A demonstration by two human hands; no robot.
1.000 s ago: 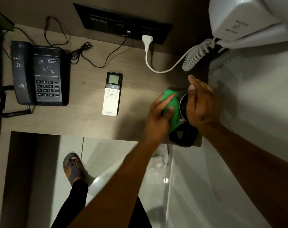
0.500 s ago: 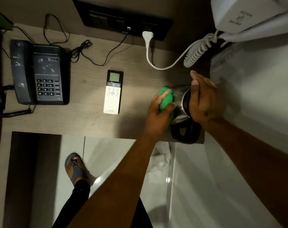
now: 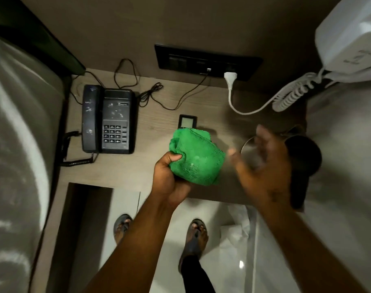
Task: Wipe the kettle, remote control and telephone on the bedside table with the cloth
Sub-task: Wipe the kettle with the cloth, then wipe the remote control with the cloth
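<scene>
Pale wood-grain laminate is filling the middle of my view: the bedside table (image 3: 159, 166), with a dark switch panel (image 3: 208, 61) on the wall at its far edge and glossy floor tiles near me. I am looking straight down past both bare arms.

I am seeing the left hand (image 3: 169, 176) closed in a fist round a bunched bright green cloth (image 3: 196, 157), holding it up above the middle of the table. The cloth is hiding most of the white remote control (image 3: 187, 121); only its far end with the small grey screen is showing, just beyond the cloth.

My right hand (image 3: 265, 163) is blurred, its fingers spread wide and holding nothing. It is hanging in front of the steel kettle with the black handle (image 3: 303, 157), which is standing at the right end of the table; whether the hand is touching the kettle I cannot tell through the blur.

Well to the left, the black corded telephone (image 3: 108, 120) is sitting with its handset resting in the cradle and pale smudges showing on its casing. A white plug (image 3: 230, 78) is sitting in the panel, its coiled white cord (image 3: 290, 96) running up to a white wall-mounted unit (image 3: 347, 37) at far right. Two sandalled feet (image 3: 193, 235) are standing on the tiles below.
</scene>
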